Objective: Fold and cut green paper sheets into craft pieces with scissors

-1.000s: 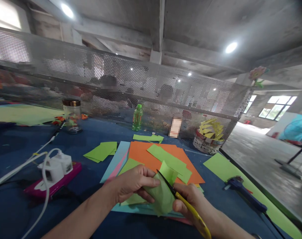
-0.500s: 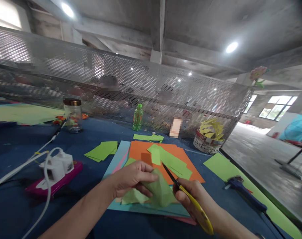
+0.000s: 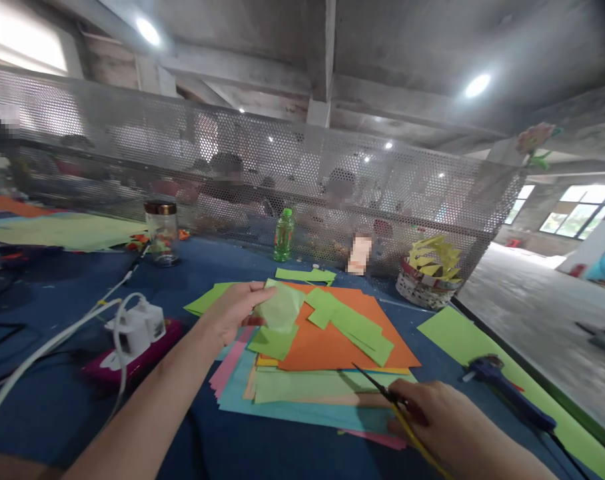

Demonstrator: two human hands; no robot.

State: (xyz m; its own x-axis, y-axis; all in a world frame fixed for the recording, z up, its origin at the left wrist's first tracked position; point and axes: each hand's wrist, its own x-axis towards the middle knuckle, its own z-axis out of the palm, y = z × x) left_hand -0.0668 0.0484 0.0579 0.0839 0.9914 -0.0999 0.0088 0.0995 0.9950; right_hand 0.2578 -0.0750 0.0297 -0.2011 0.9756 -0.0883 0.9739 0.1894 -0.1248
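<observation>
Between the thumb and fingers of my left hand (image 3: 235, 310) is a pale green piece of paper (image 3: 281, 307), held up over the left part of the paper stack. My right hand (image 3: 432, 413) grips a pair of scissors (image 3: 400, 407) with yellow handles and dark blades; the blades look closed and point up and left, above the stack's near edge. Under both hands lies a stack of coloured sheets, with an orange sheet (image 3: 302, 353) on top and light blue paper (image 3: 302, 412) below. Bright green cut pieces (image 3: 355, 327) rest on the orange sheet.
A blue glue gun (image 3: 512, 393) lies on a long green sheet (image 3: 437, 327) at the right. Behind stand a basket (image 3: 425, 287) of yellow paper, a green bottle (image 3: 284, 237) and a glass jar (image 3: 163, 237). A power strip (image 3: 102, 363) with white cables is at the left.
My left hand has moved up and left with the pale green paper, away from the scissors. My right hand has shifted right and down, still holding the scissors. The view has turned slightly.
</observation>
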